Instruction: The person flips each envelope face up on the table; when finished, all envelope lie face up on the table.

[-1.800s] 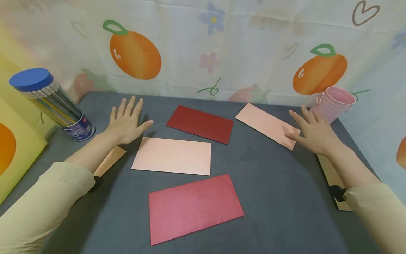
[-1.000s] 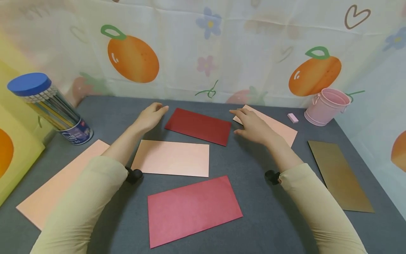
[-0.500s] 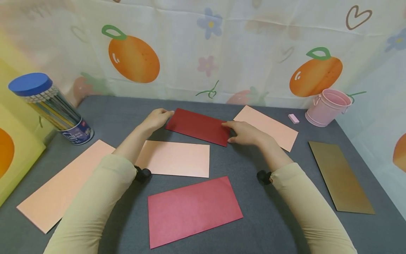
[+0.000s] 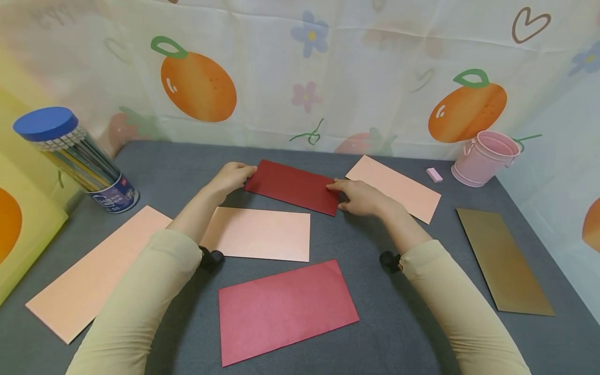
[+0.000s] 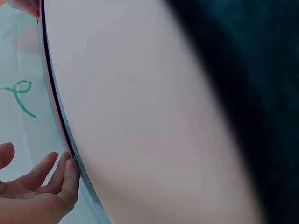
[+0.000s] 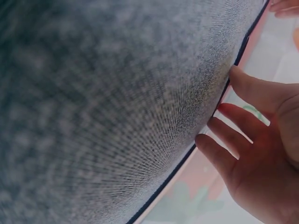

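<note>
A flat dark red rectangular card (image 4: pixel 295 188) lies on the grey table (image 4: pixel 403 323) near its back edge. My left hand (image 4: pixel 229 179) is at its left end, fingertips touching the edge; in the left wrist view the left thumb (image 5: pixel 5 155) stands apart from the fingers. At the other end, my right hand (image 4: pixel 361 197) rests its fingertips on the card's right part, with the thumb at the near right corner. The right wrist view shows the right fingers (image 6: pixel 233 135) spread and only slightly bent. Close by lie a peach card (image 4: pixel 262 233) and another peach card (image 4: pixel 396 190).
A rose-red card (image 4: pixel 287 312) lies nearest me, a long peach card (image 4: pixel 94 276) at left, an olive-brown card (image 4: pixel 503 260) at right. A blue-lidded tub of pencils (image 4: pixel 77 156) stands back left. Back right are a pink pail (image 4: pixel 485 159) and a small pink eraser-like block (image 4: pixel 434 175).
Both hands, spread wide at first, have moved inward to the two ends of the dark red card. Over the last half second they have hardly moved, and the card lies where it was.
</note>
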Motion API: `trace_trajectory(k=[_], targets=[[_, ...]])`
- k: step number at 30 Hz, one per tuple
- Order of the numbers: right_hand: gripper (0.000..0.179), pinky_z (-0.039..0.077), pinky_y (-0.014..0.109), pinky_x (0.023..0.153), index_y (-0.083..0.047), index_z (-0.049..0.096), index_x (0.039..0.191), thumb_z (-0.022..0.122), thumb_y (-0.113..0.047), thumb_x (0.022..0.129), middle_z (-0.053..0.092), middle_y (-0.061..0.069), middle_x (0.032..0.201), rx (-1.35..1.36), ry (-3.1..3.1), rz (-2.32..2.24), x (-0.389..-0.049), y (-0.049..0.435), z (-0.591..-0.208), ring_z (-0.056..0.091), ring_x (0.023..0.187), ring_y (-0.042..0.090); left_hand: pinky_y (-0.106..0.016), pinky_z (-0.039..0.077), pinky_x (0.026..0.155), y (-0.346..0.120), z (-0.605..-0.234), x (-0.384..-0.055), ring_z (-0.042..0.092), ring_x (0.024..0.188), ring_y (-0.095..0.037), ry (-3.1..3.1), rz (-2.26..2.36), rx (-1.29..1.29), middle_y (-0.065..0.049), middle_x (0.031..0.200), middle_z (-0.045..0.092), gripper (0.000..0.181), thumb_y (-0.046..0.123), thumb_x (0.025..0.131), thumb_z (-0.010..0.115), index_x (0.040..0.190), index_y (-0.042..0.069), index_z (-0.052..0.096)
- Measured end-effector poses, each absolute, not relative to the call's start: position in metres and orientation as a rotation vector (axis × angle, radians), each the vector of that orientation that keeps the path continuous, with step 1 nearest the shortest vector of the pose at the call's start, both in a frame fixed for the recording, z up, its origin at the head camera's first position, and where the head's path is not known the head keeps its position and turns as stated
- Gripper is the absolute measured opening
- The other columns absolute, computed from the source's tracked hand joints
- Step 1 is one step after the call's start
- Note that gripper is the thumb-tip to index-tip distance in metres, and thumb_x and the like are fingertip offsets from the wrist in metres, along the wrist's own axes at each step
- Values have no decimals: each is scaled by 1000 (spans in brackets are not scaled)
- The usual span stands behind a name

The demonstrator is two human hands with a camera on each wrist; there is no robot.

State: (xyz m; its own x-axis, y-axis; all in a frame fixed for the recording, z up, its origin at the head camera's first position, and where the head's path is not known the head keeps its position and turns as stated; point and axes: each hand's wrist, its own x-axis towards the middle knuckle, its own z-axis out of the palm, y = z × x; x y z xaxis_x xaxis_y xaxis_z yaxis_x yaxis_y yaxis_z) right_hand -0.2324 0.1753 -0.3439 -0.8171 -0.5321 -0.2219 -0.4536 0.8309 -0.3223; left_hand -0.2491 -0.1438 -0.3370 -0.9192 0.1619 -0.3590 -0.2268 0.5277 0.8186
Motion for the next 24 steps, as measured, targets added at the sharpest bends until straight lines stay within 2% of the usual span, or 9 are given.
trace_trajectory(k=[4, 13, 18, 24], targets=[[58, 44, 48, 111, -6, 45, 148, 63, -6, 93, 34, 21, 159, -749, 2702, -371, -231, 174, -344, 39, 144, 38, -42, 34, 122, -143, -338, -250, 36, 146, -35, 2343, 1421, -72, -24, 156, 37, 53, 23, 106, 37, 148, -9, 35], [59, 38, 50, 117, -6, 40, 150, 61, -5, 95, 30, 20, 161, -744, 2675, -362, -231, 174, -344, 33, 148, 37, -43, 32, 123, -146, -337, -250, 33, 146, -35, 2287, 1462, -74, -22, 159, 31, 49, 15, 105, 35, 150, -5, 33], [57, 36, 51, 119, -7, 36, 152, 56, -6, 98, 26, 20, 162, -732, 2664, -380, -230, 175, -344, 31, 149, 37, -42, 34, 121, -148, -337, -250, 36, 144, -33, 2287, 1468, -78, -20, 160, 32, 48, 9, 105, 31, 151, -3, 34], [54, 33, 51, 121, -7, 34, 153, 49, -6, 102, 25, 18, 163, -734, 2662, -432, -231, 176, -344, 30, 150, 36, -47, 31, 123, -155, -337, -247, 37, 145, -35, 2340, 1454, -44, -20, 158, 36, 52, -4, 97, 31, 149, -2, 39]])
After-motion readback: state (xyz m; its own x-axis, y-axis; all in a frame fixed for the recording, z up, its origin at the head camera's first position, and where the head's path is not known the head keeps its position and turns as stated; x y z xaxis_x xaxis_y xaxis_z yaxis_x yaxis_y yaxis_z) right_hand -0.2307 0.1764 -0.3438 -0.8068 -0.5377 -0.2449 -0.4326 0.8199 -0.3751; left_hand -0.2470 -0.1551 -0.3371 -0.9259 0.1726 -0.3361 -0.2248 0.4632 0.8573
